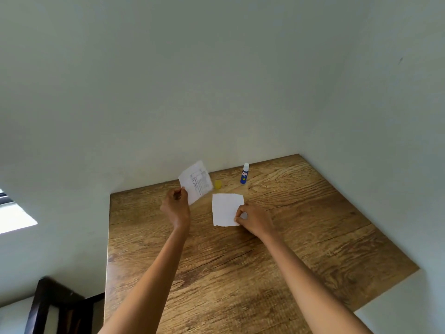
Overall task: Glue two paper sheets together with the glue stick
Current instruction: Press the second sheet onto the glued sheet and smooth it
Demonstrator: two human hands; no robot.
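Note:
My left hand (176,206) holds a printed paper sheet (196,182) lifted off the wooden table (240,261), pinched at its lower left corner and tilted. A plain white paper sheet (225,209) lies flat on the table to its right. My right hand (252,219) rests on that sheet's right edge, with fingertips pinching or pressing its lower right corner. A blue glue stick (244,174) stands upright and uncapped near the far edge. Its yellow cap (218,184) sits on the table to the stick's left, behind the plain sheet.
The table stands in a corner, with pale walls (216,80) behind and to the right. A dark wooden chair (57,307) is at the lower left, beside the table's left edge. A bright window patch (14,218) shows at the left.

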